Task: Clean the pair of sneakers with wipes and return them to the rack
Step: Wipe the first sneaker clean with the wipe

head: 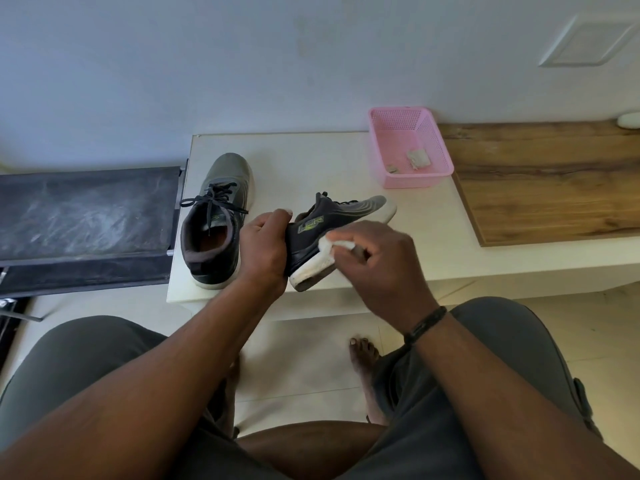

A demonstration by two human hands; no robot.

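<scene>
home entryway: shoe rack (86, 216), tiled floor (311, 368), low bench (311, 157).

The only marking here is a yellow-green logo on the dark side panel of the held sneaker (311, 225), and its letters are too blurred to read. The other sneaker (216, 220) shows a small greenish mark on its tongue, equally unreadable.
</scene>
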